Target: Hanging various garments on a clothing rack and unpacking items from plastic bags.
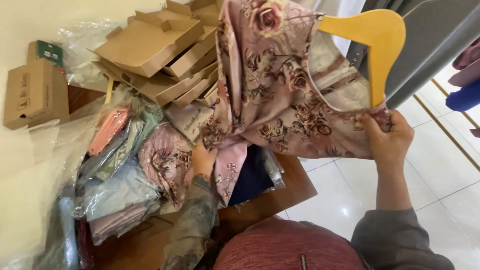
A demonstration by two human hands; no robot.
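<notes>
A pink cloth with a rose print (272, 95) hangs over a yellow wooden hanger (377, 42). My right hand (387, 137) grips the cloth's lower right edge beside the hanger's end. My left hand (202, 160) holds the cloth's lower left part, fingers partly hidden in the folds. Just below and left of it lie several folded cloths in clear plastic bags (120, 170) on a brown wooden table (280, 197).
Flat brown cardboard boxes (160, 50) are stacked at the back of the table, and one closed box (35, 92) stands at the far left. Loose clear plastic (30, 200) covers the left side. White floor tiles (435, 175) lie to the right, a grey panel (435, 40) above them.
</notes>
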